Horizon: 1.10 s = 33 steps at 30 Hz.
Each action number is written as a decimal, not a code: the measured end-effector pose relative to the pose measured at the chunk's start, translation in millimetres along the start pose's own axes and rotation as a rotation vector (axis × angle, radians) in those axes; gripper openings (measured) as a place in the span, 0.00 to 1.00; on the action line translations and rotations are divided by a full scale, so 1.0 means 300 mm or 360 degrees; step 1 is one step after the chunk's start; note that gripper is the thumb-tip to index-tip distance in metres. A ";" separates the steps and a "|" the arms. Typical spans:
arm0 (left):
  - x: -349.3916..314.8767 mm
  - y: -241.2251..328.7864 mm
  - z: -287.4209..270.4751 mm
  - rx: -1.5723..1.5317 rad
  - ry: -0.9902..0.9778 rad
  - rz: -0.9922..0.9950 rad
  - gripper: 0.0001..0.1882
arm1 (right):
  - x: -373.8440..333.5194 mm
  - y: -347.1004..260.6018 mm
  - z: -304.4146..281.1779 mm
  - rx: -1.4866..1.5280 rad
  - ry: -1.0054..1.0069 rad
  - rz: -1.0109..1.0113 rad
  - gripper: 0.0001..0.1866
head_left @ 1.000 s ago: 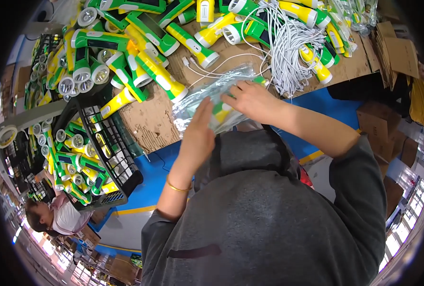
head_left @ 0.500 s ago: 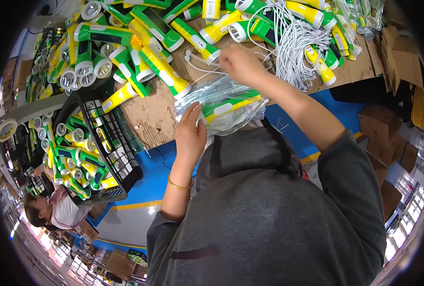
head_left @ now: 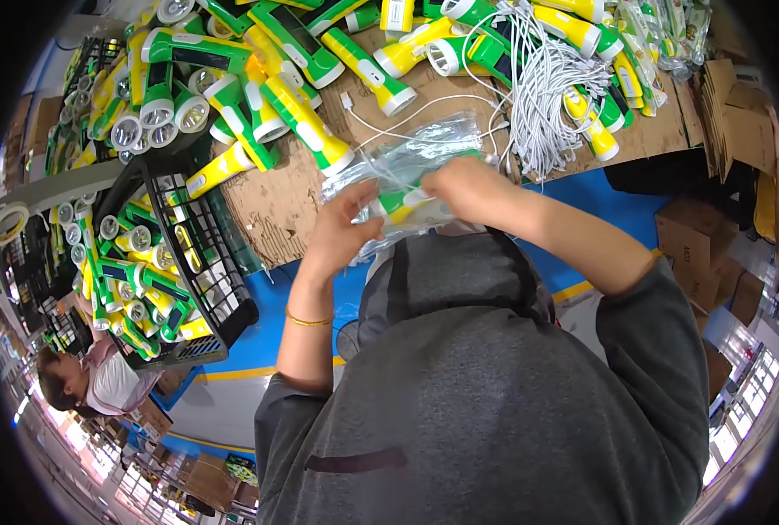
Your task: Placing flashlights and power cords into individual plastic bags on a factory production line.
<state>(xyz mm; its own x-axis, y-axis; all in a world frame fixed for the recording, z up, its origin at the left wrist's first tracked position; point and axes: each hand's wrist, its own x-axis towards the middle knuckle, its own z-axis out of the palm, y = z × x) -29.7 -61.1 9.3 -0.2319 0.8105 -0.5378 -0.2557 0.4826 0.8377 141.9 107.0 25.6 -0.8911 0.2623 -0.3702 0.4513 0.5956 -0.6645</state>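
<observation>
A green-and-yellow flashlight (head_left: 398, 206) lies in or under clear plastic at the table's near edge, partly hidden by my hands. My left hand (head_left: 341, 229) is at the left end of a clear plastic bag (head_left: 385, 229), fingers and thumb curved around its edge. From the right, my right hand (head_left: 470, 188) pinches the bag beside the flashlight, its fingertips partly hidden. More flat clear bags (head_left: 450, 131) lie just beyond my hands. A white cable (head_left: 347, 101) with a plug end curves across the cardboard behind them.
Many green-and-yellow flashlights (head_left: 302, 131) are piled along the table's far side. A bundle of white cables (head_left: 547, 105) lies to the right. At left stand black crates (head_left: 223, 262) of flashlights and a tape roll (head_left: 10, 224). Cardboard boxes (head_left: 687, 249) are at right; another person (head_left: 114, 381) is at lower left.
My right hand has come down from the cable area near the flashlights to the bag. My left hand has changed from lying flat on the bag to curling at its left end.
</observation>
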 end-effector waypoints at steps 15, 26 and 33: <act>0.016 0.021 -0.041 0.0418 0.0190 0.0169 0.26 | -0.069 0.260 -0.028 0.0506 0.0485 -0.0289 0.13; 0.034 0.178 0.233 0.1485 0.0816 0.1563 0.11 | -0.049 -0.041 -0.067 0.0599 0.0990 -0.0644 0.07; 0.082 0.008 0.040 0.1786 0.1175 0.1228 0.05 | -0.071 0.347 -0.572 0.1452 0.1990 -0.0213 0.09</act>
<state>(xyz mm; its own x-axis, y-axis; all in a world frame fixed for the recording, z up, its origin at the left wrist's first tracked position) -24.7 -36.0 -0.8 -0.4537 0.7960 0.4006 0.8725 0.3052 0.3817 199.8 293.8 75.7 -0.1860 0.9675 0.1716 -0.1717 0.1399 -0.9752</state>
